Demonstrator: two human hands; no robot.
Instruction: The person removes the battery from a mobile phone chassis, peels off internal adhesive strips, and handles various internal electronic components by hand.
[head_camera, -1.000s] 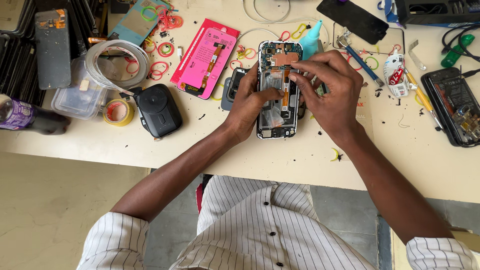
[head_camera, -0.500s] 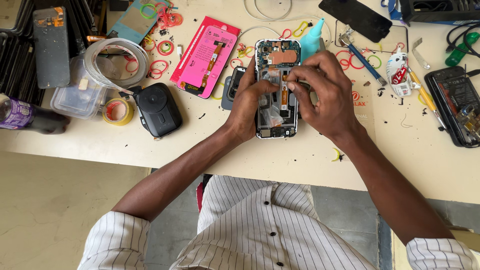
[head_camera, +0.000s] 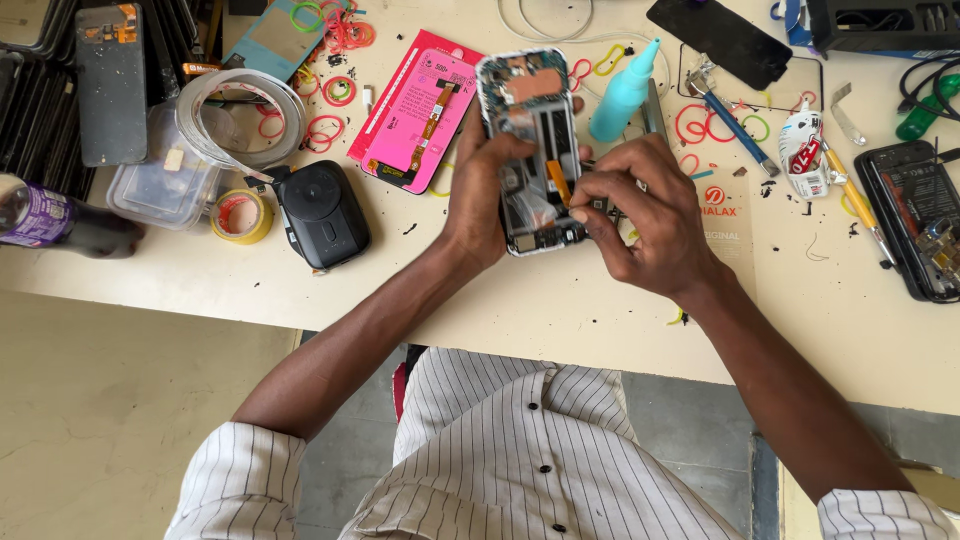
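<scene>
Head view: your left hand clasps the opened, backless smartphone by its stiff edges, right hand pinched shut at its fragile, light innards.

The person wore a white shirt with thin dark vertical stripes, buttoned down the front with small dark buttons. Both sleeves were rolled up above the elbows, the left cuff bunched in soft folds and the right cuff just visible at the frame's lower corner. The forearms were bare, and the left hand and right hand carried no rings, watch or gloves.
</scene>
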